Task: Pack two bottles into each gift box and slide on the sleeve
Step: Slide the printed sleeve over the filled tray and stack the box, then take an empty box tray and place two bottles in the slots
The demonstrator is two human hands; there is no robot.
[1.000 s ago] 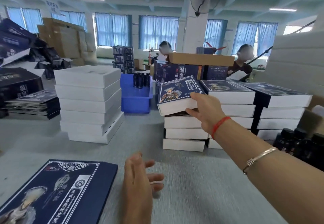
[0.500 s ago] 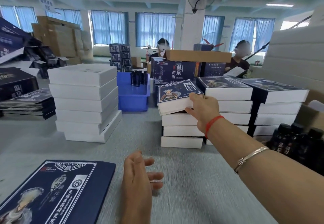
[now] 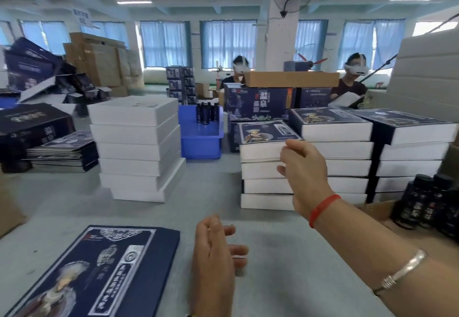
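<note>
Right hand [image 3: 304,175] loosely spread, fingertips at the edge of the top sleeved box [image 3: 267,140] on its stack, likely squaring it up; left hand [image 3: 213,259] relaxed, empty, beside the flat sleeve [image 3: 106,269], bottles [image 3: 427,202] waiting at right.

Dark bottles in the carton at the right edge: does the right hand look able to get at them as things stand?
Probably yes. The dark bottles stand uncovered in the open carton, and the right hand, holding nothing, hovers by the sleeved box stack just beside it.
</note>
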